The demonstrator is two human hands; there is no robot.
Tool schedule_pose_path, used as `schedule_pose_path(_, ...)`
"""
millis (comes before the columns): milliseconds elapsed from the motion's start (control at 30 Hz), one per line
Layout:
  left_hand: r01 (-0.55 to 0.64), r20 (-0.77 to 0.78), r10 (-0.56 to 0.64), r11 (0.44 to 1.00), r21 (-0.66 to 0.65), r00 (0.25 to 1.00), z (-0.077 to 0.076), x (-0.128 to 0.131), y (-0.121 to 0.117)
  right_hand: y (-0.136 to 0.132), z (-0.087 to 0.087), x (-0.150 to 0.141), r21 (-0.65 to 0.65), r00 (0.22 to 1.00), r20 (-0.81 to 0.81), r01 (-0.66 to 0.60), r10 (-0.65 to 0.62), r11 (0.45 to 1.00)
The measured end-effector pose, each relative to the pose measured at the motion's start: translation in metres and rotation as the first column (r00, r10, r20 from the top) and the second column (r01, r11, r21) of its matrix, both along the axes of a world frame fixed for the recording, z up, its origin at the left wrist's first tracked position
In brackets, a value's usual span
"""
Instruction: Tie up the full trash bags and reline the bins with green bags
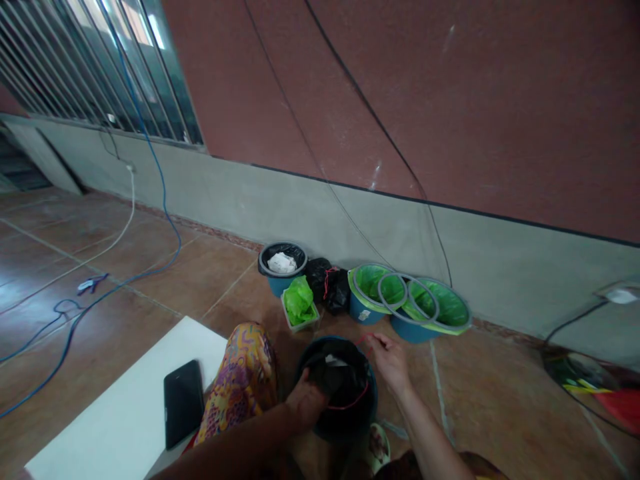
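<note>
A blue bin [334, 432] stands on the floor between my knees, lined with a black bin bag [345, 381]. Something white shows inside the bag. My left hand [306, 401] is at the left side of the bag's mouth, its fingers closed on the black plastic and partly hidden by it. To the right of the bin, my right hand [391, 363] is raised slightly, pinching a red drawstring [364, 339] between thumb and fingers. Another stretch of the red string curves along the near side of the bag's opening.
By the wall stand a black-lined bin [281, 248], a tied black bag [338, 292] and two green-lined bins [367, 313] with loose grey rings. A small container holds green plastic [299, 300]. Left are a white board [107, 407], a phone [183, 404] and a blue cable [165, 200].
</note>
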State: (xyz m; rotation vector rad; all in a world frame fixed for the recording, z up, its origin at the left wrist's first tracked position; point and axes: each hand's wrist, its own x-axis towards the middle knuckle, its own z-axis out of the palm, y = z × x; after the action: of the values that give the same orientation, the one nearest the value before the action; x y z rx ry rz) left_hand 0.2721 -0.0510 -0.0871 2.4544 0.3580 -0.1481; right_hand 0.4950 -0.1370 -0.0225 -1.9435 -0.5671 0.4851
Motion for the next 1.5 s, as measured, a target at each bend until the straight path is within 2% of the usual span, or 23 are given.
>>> schedule_pose_path(167,0.068,-0.013,-0.067,0.979,0.193,0.998,0.007,-0.004,0.008,-0.006,0.0,-0.007,0.069,0.996,-0.084,-0.018,0.024,0.997)
schedule_pose_path(267,0.142,-0.098,-0.118,0.948,0.286,0.988,0.016,-0.003,0.014,-0.009,-0.002,-0.012,0.072,0.991,-0.129,-0.021,0.03,0.997)
schedule_pose_path(367,0.138,-0.173,-0.086,0.94,0.311,0.981,0.028,-0.001,0.017,-0.012,-0.008,-0.022,0.059,0.983,-0.174,-0.048,0.058,0.997)
schedule_pose_path(533,0.086,-0.177,-0.029,0.943,0.323,0.984,0.043,0.0,0.018,-0.015,-0.024,-0.053,-0.038,0.966,-0.12,-0.233,0.227,0.972)
schedule_pose_path(733,0.053,0.043,-0.072,0.94,0.337,0.996,0.068,0.005,0.018,-0.011,-0.024,-0.095,0.05,0.897,-0.16,-0.41,0.412,0.911)
schedule_pose_path(867,0.008,0.183,-0.059,0.964,0.266,0.981,0.089,0.014,0.014,-0.01,-0.018,-0.107,-0.071,0.928,-0.11,-0.366,0.357,0.928)
schedule_pose_path(967,-0.062,0.32,0.033,0.995,0.08,0.947,0.096,0.016,0.013,-0.011,-0.009,-0.106,-0.057,0.948,-0.073,-0.313,0.309,0.948)
schedule_pose_path(1000,-0.101,0.37,0.098,0.995,-0.011,0.924,0.096,0.015,0.014,-0.011,-0.006,-0.104,-0.023,0.95,-0.076,-0.304,0.302,0.952)
schedule_pose_path(1067,-0.208,0.427,0.269,0.961,-0.184,0.863,0.091,0.012,0.018,-0.011,0.003,-0.1,0.053,0.954,-0.125,-0.268,0.272,0.962)
schedule_pose_path(1133,-0.327,0.393,0.42,0.902,-0.283,0.818,0.081,0.008,0.023,-0.011,0.013,-0.095,0.132,0.95,-0.219,-0.198,0.223,0.971)
schedule_pose_path(1167,-0.363,0.349,0.456,0.882,-0.3,0.819,0.076,0.006,0.026,-0.012,0.018,-0.093,0.166,0.941,-0.274,-0.156,0.198,0.974)
schedule_pose_path(1233,-0.361,0.238,0.435,0.884,-0.298,0.868,0.064,0.002,0.028,-0.014,0.027,-0.09,0.224,0.911,-0.38,-0.079,0.161,0.971)
schedule_pose_path(1367,-0.24,0.099,0.268,0.943,-0.23,0.958,0.048,0.002,0.017,-0.016,0.043,-0.088,0.306,0.832,-0.53,0.006,0.165,0.952)
schedule_pose_path(1500,-0.171,0.021,0.172,0.983,-0.061,0.985,0.044,0.007,0.002,-0.012,0.054,-0.085,0.29,0.847,-0.481,-0.09,0.226,0.953)
